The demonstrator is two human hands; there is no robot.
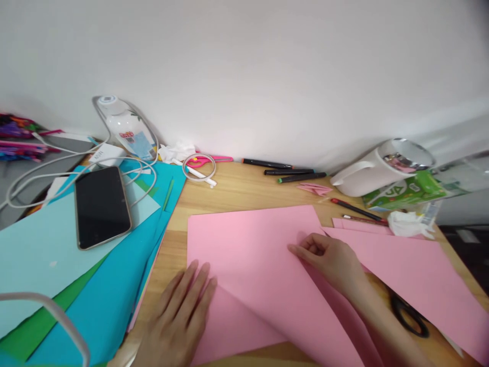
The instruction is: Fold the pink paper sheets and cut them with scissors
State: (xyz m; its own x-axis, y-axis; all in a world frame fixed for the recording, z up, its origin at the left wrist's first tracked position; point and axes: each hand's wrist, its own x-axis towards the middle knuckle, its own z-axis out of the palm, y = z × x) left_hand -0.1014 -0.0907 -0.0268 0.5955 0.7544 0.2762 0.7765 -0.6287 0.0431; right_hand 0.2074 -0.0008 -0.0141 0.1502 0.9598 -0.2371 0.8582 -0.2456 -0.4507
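A sheet of pink paper (248,244) lies in front of me, its lower right part lifted and curving over. Pinched at its right edge, the paper is held by my right hand (332,262), thumb and fingers closed. My left hand (178,311) lies flat on the paper's left side, fingers stretched out. Another pink sheet (416,275) rests to the right, partly over black-handled scissors (409,316), whose blades are mostly hidden.
At left, a phone (103,206) and white cable lie on blue and green papers (110,300). A bottle (130,127), pink scissors (214,159) and markers (301,178) line the wall. A tilted white mug (367,173) and tissue (408,224) are at right.
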